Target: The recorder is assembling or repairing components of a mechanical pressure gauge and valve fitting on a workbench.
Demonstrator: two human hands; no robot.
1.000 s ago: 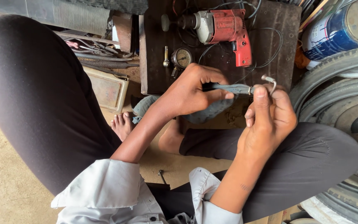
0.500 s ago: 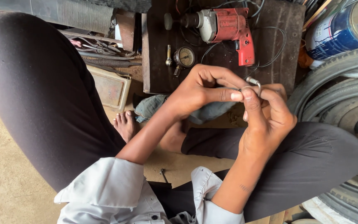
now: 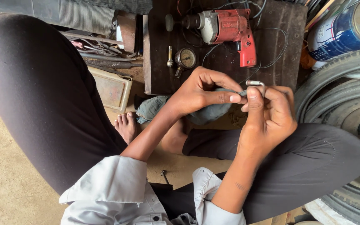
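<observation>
My left hand (image 3: 203, 93) and my right hand (image 3: 269, 116) meet above my crossed legs. Both pinch a small bent metal hook-shaped piece (image 3: 255, 84) between thumb and fingertips. Only its curved silver end shows above my right thumb; the rest is hidden by my fingers. A grey-blue cloth (image 3: 207, 112) lies on the ground just below my left hand.
A red electric drill (image 3: 230, 27) with its black cord and a round pressure gauge (image 3: 185, 58) lie on a dark wooden board (image 3: 271, 62). Stacked tyres (image 3: 346, 96) stand at the right, a blue can (image 3: 342, 29) at top right. A shallow tray (image 3: 111, 89) and scrap metal sit left.
My left hand has slid along the metal piece toward my right hand, so the fingertips of both hands now touch. The long grey part seen earlier is now covered by fingers.
</observation>
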